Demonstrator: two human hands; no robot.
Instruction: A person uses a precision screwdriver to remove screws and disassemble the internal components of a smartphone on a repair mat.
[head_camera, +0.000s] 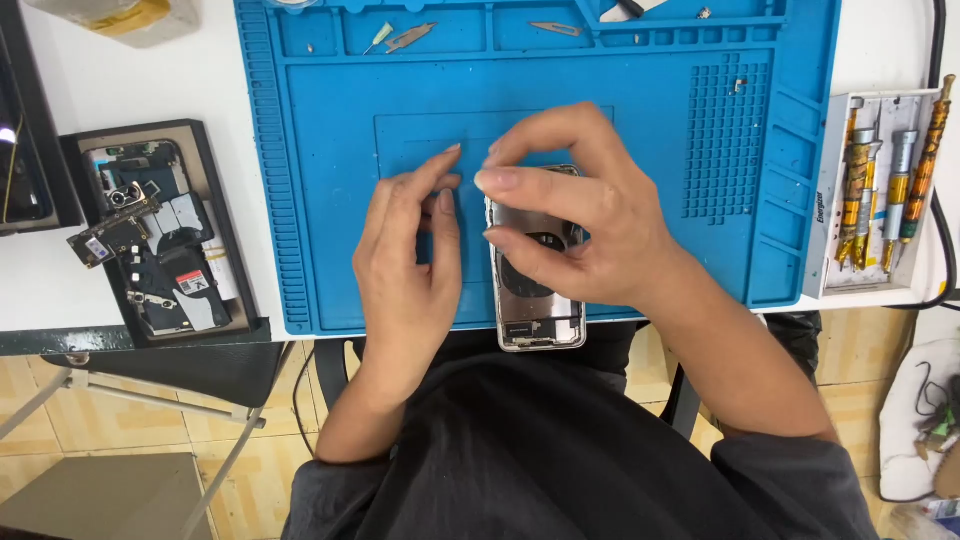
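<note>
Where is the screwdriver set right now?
In the head view, the screwdriver set lies in a white tray at the far right of the table, just beyond the right edge of the blue work mat.

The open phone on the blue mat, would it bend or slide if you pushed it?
The phone looks like a stiff metal frame, so probably no bending. It lies flat on the blue mat, which looks rubbery, so it likely grips. Its bare insides seem delicate.
</note>
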